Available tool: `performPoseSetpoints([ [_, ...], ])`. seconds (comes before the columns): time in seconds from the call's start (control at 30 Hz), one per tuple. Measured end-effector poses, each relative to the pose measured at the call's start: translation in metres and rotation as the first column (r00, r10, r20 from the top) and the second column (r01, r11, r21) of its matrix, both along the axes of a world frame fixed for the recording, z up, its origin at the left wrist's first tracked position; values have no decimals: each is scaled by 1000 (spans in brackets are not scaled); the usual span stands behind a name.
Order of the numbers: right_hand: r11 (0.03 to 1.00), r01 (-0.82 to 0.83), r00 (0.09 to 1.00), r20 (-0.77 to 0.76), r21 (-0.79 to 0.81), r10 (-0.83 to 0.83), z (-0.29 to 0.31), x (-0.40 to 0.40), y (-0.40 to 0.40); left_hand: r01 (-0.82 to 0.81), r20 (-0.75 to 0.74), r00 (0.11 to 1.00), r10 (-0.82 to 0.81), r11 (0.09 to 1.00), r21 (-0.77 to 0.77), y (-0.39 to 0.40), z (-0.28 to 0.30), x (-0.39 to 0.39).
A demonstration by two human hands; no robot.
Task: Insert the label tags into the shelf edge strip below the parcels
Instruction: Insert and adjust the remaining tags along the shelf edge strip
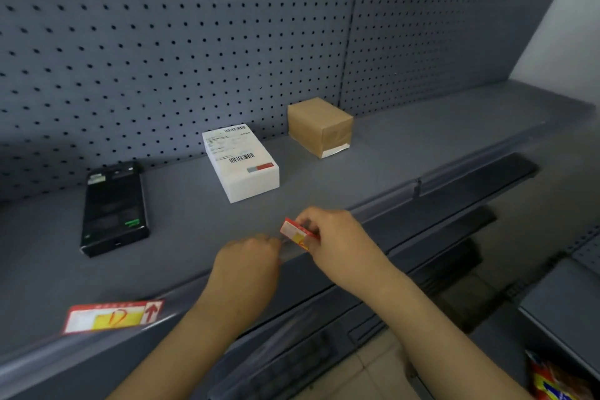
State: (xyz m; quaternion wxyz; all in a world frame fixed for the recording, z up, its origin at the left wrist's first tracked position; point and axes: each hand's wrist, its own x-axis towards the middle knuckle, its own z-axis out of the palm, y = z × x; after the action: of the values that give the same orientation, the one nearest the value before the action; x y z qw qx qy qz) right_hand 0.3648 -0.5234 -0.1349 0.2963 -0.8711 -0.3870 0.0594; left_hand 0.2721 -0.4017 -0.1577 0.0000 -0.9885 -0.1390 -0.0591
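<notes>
No words or numbers can be read anywhere. The white parcel (241, 163) carries a shipping label with two barcodes and blurred print. Left of it, the black parcel (114, 208) has a small white sticker and green marks, illegible. The red-and-yellow label tag (113, 316) in the shelf edge strip (39, 355), well below-left of the white parcel, shows a red upward arrow and a red scrawl.

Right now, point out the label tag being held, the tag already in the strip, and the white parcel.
held label tag (296, 231), head view, red-and-yellow face.
tag in strip (112, 317), head view, yellow middle panel.
white parcel (240, 161), head view, top shipping label.
</notes>
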Motion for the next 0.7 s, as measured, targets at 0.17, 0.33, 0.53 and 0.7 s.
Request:
performPoseSetpoints([
  [0.17,994,-113,992,-49,5,113,-5,14,-2,-95,-33,995,95,995,-19,-5,-3,3],
  [0.33,978,-192,980,-33,82,195,-3,36,-9,-185,-50,981,187,982,37,-27,6,8],
  [0.53,947,-273,957,-52,172,285,-1,53,-16,-303,7,953,303,952,43,-38,-3,10],
  [0.7,923,-306,942,-70,232,329,-3,57,-12,-359,109,924,366,930,-83,-37,-12,12],
])
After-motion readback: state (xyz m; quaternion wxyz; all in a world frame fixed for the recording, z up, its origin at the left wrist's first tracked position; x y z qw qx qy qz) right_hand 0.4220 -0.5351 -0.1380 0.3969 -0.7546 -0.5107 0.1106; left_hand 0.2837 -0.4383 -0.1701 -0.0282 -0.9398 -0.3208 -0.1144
